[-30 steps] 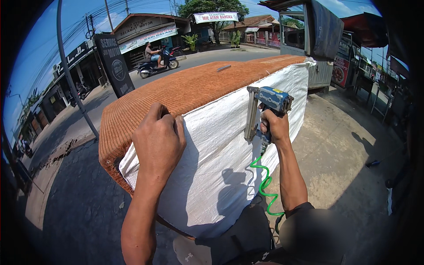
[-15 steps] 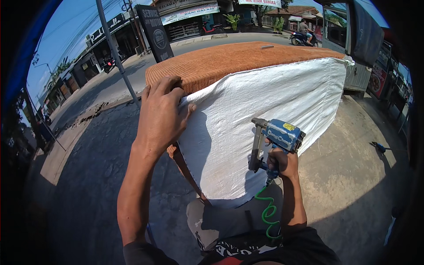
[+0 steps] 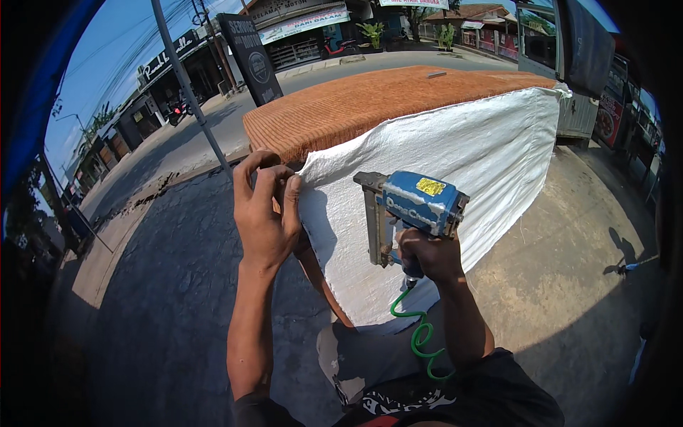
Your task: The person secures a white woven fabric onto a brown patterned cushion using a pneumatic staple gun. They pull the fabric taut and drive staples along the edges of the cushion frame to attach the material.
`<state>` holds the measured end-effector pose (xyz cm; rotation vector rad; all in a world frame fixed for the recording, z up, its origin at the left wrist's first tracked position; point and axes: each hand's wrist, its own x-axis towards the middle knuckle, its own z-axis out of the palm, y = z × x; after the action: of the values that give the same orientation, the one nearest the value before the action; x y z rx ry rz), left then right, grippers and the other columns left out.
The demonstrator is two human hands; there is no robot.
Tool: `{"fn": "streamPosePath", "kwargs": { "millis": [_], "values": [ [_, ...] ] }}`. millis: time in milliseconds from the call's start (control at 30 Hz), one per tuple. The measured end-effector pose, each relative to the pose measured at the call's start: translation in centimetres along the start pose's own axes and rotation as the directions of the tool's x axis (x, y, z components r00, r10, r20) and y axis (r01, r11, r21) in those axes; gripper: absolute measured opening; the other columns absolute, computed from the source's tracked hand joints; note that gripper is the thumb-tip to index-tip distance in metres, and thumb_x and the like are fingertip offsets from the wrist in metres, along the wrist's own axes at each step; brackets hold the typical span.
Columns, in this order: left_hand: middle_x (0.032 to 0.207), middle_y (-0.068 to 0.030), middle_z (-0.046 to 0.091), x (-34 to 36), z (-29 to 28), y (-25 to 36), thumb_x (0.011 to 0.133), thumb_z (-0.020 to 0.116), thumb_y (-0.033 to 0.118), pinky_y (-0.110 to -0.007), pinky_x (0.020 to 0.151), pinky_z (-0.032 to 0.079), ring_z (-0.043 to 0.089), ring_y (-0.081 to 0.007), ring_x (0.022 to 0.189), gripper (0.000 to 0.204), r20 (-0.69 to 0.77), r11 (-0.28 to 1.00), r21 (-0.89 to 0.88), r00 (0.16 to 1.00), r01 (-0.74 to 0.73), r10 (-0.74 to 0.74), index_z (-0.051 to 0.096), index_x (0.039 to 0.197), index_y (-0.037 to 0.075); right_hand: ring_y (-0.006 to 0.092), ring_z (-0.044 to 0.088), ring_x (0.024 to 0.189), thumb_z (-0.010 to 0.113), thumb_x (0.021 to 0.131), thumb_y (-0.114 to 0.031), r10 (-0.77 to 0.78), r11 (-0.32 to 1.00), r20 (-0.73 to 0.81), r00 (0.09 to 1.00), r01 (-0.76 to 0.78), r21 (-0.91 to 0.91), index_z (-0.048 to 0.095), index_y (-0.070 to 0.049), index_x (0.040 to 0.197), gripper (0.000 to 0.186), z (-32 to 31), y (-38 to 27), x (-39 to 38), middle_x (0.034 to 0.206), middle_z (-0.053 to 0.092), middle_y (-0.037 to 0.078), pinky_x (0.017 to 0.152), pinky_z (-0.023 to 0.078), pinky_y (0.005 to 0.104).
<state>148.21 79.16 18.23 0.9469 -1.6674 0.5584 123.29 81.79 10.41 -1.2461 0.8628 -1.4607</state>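
Observation:
A padded furniture piece covered in orange-brown corduroy stands in front of me, its side hung with white cloth. At its near left corner my left hand pinches the cloth's upper edge between thumb and fingers. My right hand is wrapped around the handle of a blue staple gun. The gun's nose points left, in front of the cloth and apart from the pinched corner. From the handle's base hangs a green coiled air hose. Below the left hand, a brown leg or rail slants down beside the cloth.
A small grey strip lies on the corduroy top. On the left stand a metal pole and a dark signboard by the road. A parked vehicle is behind at the right. My knee is under the cloth's lower edge.
The staple gun has moved left and slightly up, nearer the corner. My left hand has turned and slid down off the corduroy top to the cloth's edge. A motorbike rider has left the view.

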Motion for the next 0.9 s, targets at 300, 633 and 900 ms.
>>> {"fn": "streamPosePath", "kwargs": {
  "millis": [300,633,900],
  "values": [
    [0.136,-0.019,0.056,1.1,0.6,1.9,0.087,0.076,0.021,-0.048,0.111,0.04,0.05,-0.0377,0.131,0.022,0.177,0.989,-0.087,0.979,0.12,-0.103,0.074,0.096,0.001,0.0106,0.056,0.05,0.065,0.084,-0.003,0.033,0.999,0.012,0.999,-0.033,-0.003,0.063,0.001,0.077,0.008,0.2,-0.2,-1.2,0.06,0.059,0.003,0.049,0.047,0.029],
    [0.122,-0.0103,0.056,2.4,2.0,1.0,0.092,0.072,0.024,-0.036,0.101,0.043,0.057,-0.0211,0.111,0.027,0.067,0.708,-0.487,0.83,0.512,-0.554,0.071,0.092,-0.003,0.0087,0.064,0.077,0.07,0.081,-0.006,-0.055,0.998,0.132,0.99,0.053,0.017,0.06,0.0,0.115,0.036,-1.7,0.7,-2.3,0.094,0.069,0.009,0.062,0.053,0.0307],
    [0.117,-0.0126,0.06,0.3,2.3,2.4,0.091,0.075,0.013,-0.042,0.101,0.043,0.053,-0.0292,0.117,0.015,-0.267,0.974,0.225,0.96,-0.024,0.085,0.071,0.101,0.002,0.0101,0.049,0.048,0.058,0.084,0.004,-0.17,0.985,0.19,0.967,0.168,0.025,0.056,-0.002,0.075,0.011,-4.4,1.7,-2.9,0.06,0.052,0.003,0.047,0.042,0.0289]
  ]
}}
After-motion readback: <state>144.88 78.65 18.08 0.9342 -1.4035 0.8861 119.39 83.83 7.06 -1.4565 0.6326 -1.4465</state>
